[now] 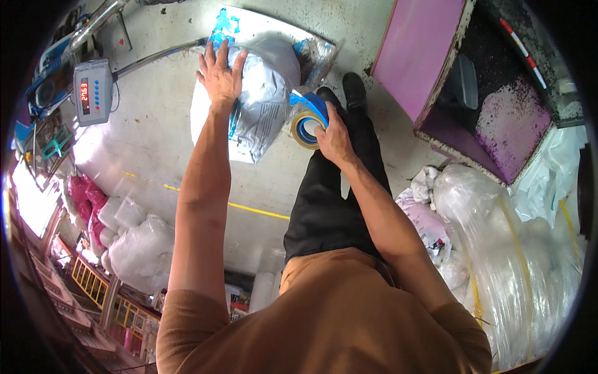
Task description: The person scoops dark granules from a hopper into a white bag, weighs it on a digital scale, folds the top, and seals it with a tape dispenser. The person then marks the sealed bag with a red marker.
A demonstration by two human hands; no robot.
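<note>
A bulky white plastic sack (260, 111) with a printed side rests on a floor scale's platform (265, 23), overhanging its near side. My left hand (221, 76) lies on the sack's upper left part, fingers spread and holding nothing. Beside the sack's right side, my right hand (334, 138) grips a blue tape dispenser (317, 107) loaded with a roll of tan tape (296, 131). The dispenser's front end is close to the sack; whether they touch I cannot tell.
A grey scale display (93, 93) with red digits stands left, its pole reaching toward the platform. At right sits a stained purple bin (417, 56); clear bags (492, 249) pile below it. More bags (143, 249) lie lower left. A yellow line (258, 212) crosses the floor.
</note>
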